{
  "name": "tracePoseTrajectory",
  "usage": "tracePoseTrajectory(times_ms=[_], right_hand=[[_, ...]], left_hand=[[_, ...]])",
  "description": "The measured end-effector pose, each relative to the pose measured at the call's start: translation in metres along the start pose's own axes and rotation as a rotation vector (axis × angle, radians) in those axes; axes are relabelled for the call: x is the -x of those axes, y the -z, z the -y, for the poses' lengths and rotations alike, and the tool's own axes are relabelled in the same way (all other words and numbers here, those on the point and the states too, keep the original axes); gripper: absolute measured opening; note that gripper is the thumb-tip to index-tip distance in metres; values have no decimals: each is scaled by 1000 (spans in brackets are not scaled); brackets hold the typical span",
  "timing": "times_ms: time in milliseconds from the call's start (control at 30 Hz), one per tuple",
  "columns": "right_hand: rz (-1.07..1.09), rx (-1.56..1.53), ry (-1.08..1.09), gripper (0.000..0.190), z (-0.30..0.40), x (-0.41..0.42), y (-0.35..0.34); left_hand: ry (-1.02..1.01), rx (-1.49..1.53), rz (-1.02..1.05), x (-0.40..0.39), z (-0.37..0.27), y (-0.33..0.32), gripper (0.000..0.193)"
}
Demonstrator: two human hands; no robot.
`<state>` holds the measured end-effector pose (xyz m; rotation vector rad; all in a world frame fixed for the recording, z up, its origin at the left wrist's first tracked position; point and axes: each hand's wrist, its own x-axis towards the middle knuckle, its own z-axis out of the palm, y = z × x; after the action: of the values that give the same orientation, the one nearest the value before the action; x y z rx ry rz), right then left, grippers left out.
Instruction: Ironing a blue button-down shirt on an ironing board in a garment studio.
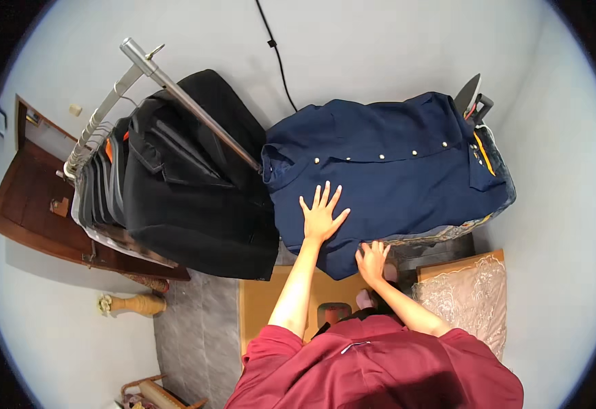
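A navy button-up shirt (395,189) lies spread on an ironing board (438,236) with a patterned cover, its collar to the left and its row of shiny buttons running along the middle. My left hand (320,217) rests flat on the cloth below the collar, fingers spread, holding nothing. Nearer to me, my right hand (372,262) has its fingers bent on the edge of the shirt by the short sleeve (339,260); its fingertips are partly hidden against the cloth. A clothes iron (470,97) stands upright at the board's right end.
To the left, a metal garment rack (195,105) carries a black blazer (195,204) and several hangers (104,181), close to the board. A black cable (278,56) hangs on the wall. A lace-covered cushion (466,301) lies right of me; a vase (137,304) is left.
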<state>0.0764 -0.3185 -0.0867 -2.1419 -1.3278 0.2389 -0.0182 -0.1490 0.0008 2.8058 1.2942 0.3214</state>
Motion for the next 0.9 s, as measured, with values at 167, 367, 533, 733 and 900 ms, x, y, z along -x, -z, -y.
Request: tracePoseTrajectory(times_ms=[167, 367, 533, 733, 900], right_hand=[[-102, -68, -340, 32, 10, -11, -30], [-278, -62, -398, 29, -5, -1, -14], [-382, 156, 300, 26, -5, 24, 71], [-346, 62, 250, 26, 39, 16, 122], [-363, 270, 269, 25, 44, -3, 138]], left_hand=[[3, 9, -11, -2, -6, 2, 70], [15, -4, 4, -3, -6, 3, 70], [28, -72, 5, -4, -6, 0, 67], [53, -17, -21, 0, 0, 11, 60], [173, 17, -360, 64, 14, 65, 63]])
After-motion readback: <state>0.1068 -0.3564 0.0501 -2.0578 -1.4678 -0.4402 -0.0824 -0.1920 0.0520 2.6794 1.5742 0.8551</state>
